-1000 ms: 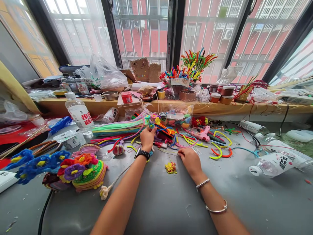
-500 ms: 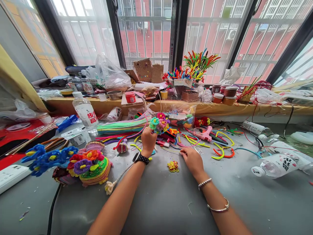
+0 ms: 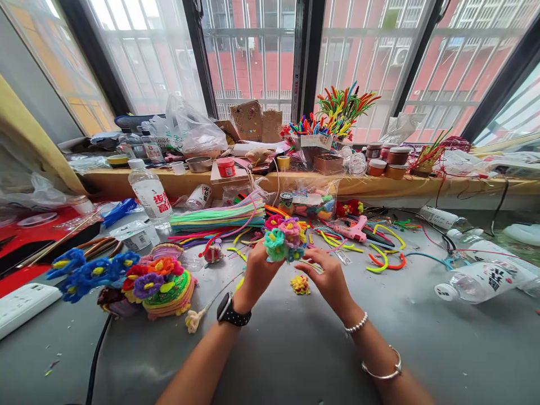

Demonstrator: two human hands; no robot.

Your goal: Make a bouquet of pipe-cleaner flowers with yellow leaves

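My left hand (image 3: 262, 277) is closed around the underside of a small bouquet of fuzzy pipe-cleaner flowers (image 3: 285, 236) in pink, mint, lilac and teal. Its stem is hidden behind my fingers. Close to the bouquet's right side is my right hand (image 3: 328, 281), thumb and forefinger curved and apart; whether a fingertip touches a petal I cannot tell. Below, between both hands, a small yellow-and-red fuzzy clump (image 3: 300, 284) lies on the grey table (image 3: 291, 349). A cream flower on a stem (image 3: 194, 320) lies left of my left forearm.
Blue pipe-cleaner flowers (image 3: 97, 271) and a decorated round piece (image 3: 171, 295) sit at left. Behind are a bundle of pastel pipe cleaners (image 3: 217, 216), a pink glue gun (image 3: 352, 230) and an upright bottle (image 3: 149, 191). Bottles (image 3: 476, 283) lie at right; a power strip (image 3: 25, 304) is far left.
My left hand has brought the bouquet lower and nearer. My right hand has risen slightly from the table toward the bouquet, its fingers spreading apart.
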